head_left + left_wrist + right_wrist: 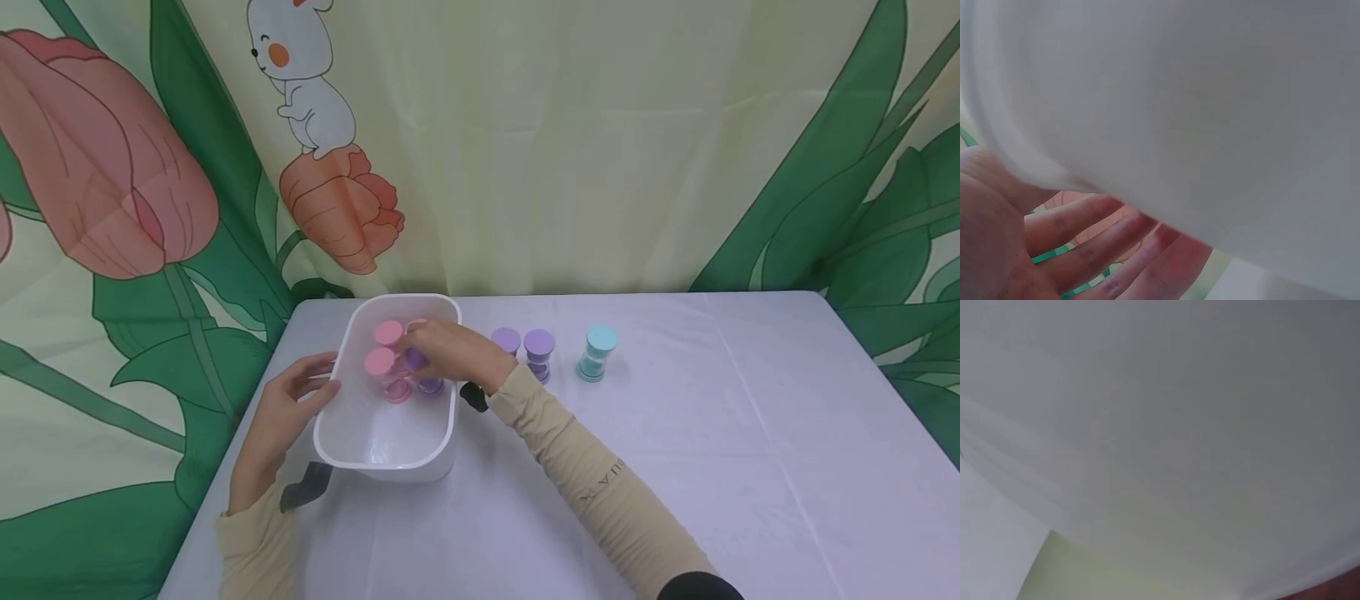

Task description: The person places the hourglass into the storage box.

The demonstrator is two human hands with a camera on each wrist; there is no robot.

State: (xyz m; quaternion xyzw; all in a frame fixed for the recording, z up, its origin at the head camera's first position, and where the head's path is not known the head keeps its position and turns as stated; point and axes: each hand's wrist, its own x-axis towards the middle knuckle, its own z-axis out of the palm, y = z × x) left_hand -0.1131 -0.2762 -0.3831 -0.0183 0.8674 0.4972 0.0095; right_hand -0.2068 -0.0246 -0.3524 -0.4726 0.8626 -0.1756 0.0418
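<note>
A white plastic bin stands on the table, holding pink sand timers and at least one purple sand timer. My right hand reaches over the bin's right rim, fingers bent downward around the purple timer's upper part and partly covering it. Another pink timer top shows just behind these fingers. On the outside left wall, my left hand rests its fingertips and thumb near the rim. In the left wrist view its fingers stretch out along the bin's wall. That wall fills most of both wrist views.
To the right of the bin stand two purple sand timers, one partly behind my right wrist. Farther right is a teal sand timer. A white cloth covers the table, and a printed curtain hangs behind its far edge.
</note>
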